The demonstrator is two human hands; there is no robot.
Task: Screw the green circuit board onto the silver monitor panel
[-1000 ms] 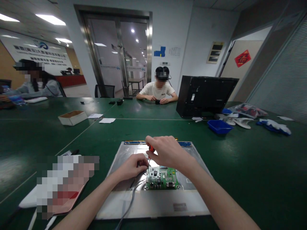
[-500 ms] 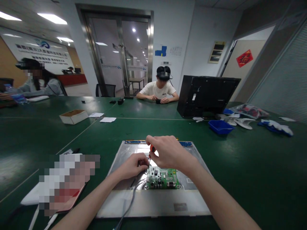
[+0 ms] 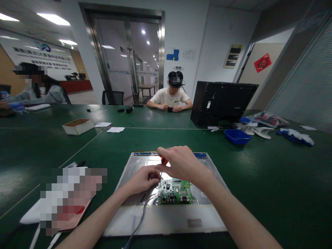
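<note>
A green circuit board (image 3: 178, 192) lies on the silver back of a flat display panel (image 3: 160, 221) in front of me. My right hand (image 3: 178, 160) is closed around the orange handle of a screwdriver (image 3: 164, 160), held upright with its thin shaft reaching down to the board's upper left corner. Close beside the shaft, my left hand (image 3: 145, 178) has its fingers pinched together at that same corner; what they hold, if anything, is hidden. Grey cables (image 3: 143, 216) run from under the left hand to the panel's near edge.
Left of the panel lies a blurred-out pink and white object (image 3: 75, 197). Farther off stand an open white box (image 3: 78, 127), a blue tray (image 3: 238, 137) and a black monitor (image 3: 223, 103). Gloves (image 3: 295, 136) lie at right. One person (image 3: 169, 95) sits opposite, another (image 3: 38, 86) at far left.
The view has shifted very slightly. My right thumb and fingers have moved a little on the screwdriver, whose tip stays at the same corner. The left hand keeps its place.
</note>
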